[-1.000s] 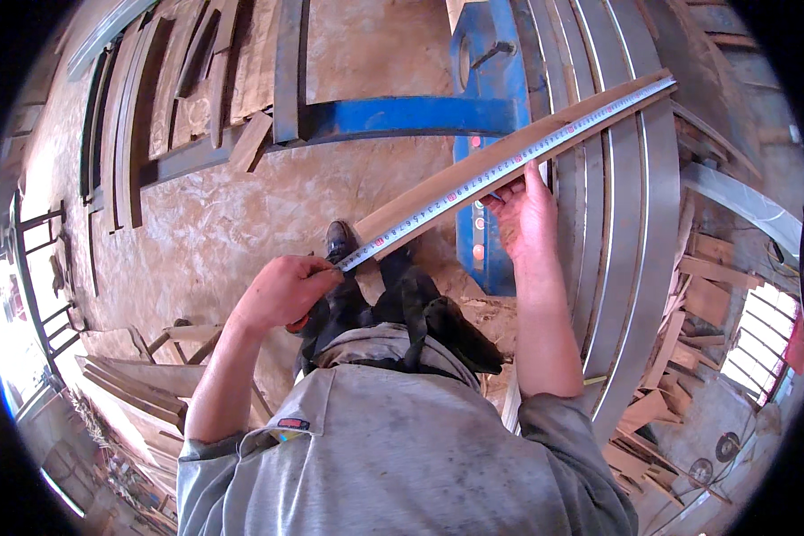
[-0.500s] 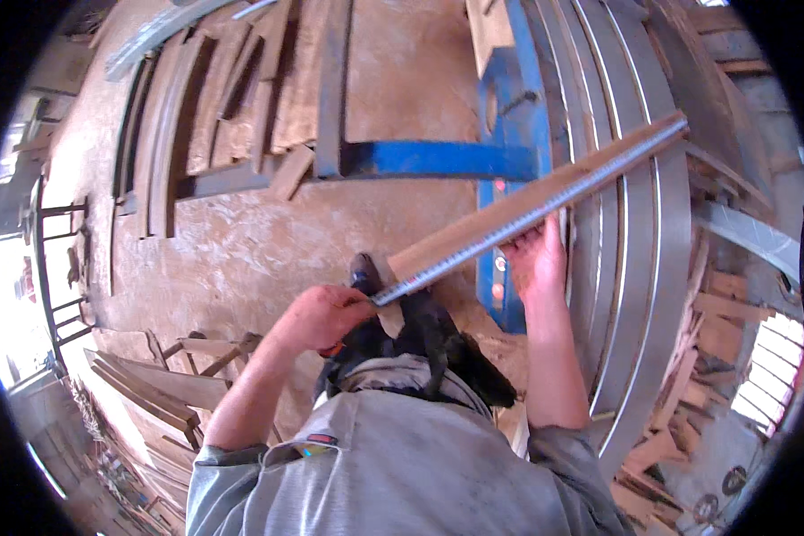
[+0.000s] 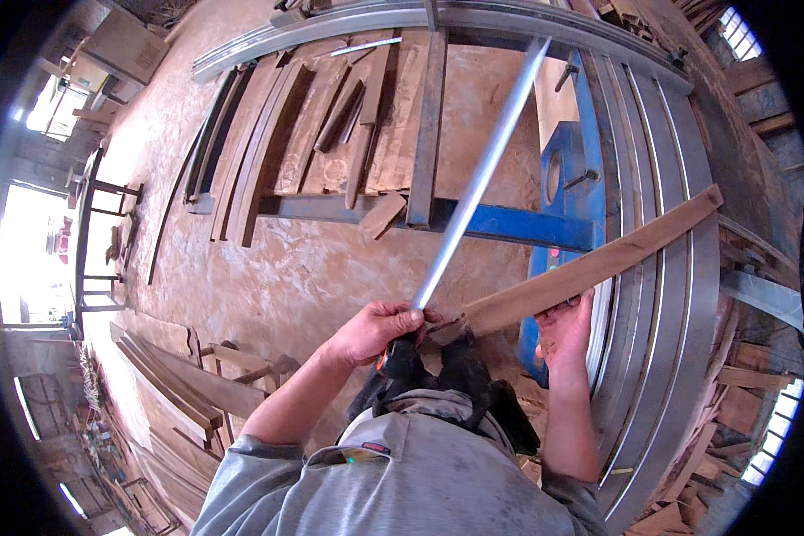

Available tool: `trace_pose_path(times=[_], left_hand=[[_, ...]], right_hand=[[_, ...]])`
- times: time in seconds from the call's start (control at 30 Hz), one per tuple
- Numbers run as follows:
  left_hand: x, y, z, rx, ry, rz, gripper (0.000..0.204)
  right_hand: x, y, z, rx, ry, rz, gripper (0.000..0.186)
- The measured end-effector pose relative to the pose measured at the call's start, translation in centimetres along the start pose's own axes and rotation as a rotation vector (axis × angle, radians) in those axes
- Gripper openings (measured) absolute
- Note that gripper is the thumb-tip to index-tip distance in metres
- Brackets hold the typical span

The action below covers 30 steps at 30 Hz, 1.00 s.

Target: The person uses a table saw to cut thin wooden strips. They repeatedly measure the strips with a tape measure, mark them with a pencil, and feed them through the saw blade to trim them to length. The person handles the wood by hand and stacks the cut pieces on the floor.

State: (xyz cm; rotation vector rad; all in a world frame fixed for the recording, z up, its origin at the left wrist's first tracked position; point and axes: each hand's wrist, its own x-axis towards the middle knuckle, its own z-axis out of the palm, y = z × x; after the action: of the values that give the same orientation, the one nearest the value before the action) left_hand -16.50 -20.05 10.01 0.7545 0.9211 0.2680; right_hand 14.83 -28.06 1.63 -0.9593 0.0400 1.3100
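My left hand [image 3: 377,330] is closed, with thumb and fingers around the near end of a long shiny metal ruler [image 3: 481,179]. The ruler slants up and away to the right, smeared by motion and apart from the board. In my right hand [image 3: 565,332] rests a narrow brown wooden board [image 3: 598,259], its underside and edge against my palm and curled fingers. The board's far end lies over the grey metal rails [image 3: 639,295] on the right. Something dark with an orange edge shows by my left wrist; I cannot tell what it is.
A blue metal frame [image 3: 518,225] with a grey crossbar stands ahead. Several wooden strips [image 3: 272,152] lean or lie on it at the left. A small wood offcut [image 3: 384,215] sits at its edge. More boards [image 3: 165,380] are stacked at lower left, and wood scraps [image 3: 741,409] lie at right.
The ruler has come off the board's edge and swung up to the left in my left hand. My right hand still holds the board. The view has shifted.
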Motion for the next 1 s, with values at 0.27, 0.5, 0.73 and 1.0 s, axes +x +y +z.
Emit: trace_pose_path(times=[0.27,0.5,0.73,1.0], left_hand=[[0.8,-0.4,-7.3,-0.591,0.132,-0.022,0.053],[6.2,6.9,-16.4,-0.012,0.713,0.412,0.026],[15.3,13.3,-22.6,1.043,0.876,0.659,0.040],[24.2,14.9,-35.2,1.398,0.868,0.343,0.059]], right_hand=[[0.2,5.0,0.2,0.134,-0.026,-0.006,0.046],[-1.8,4.9,2.8,0.013,0.248,-0.069,0.042],[-8.7,4.8,1.7,0.083,0.314,-0.267,0.038],[-22.9,7.5,-1.0,-0.430,0.841,-0.453,0.039]])
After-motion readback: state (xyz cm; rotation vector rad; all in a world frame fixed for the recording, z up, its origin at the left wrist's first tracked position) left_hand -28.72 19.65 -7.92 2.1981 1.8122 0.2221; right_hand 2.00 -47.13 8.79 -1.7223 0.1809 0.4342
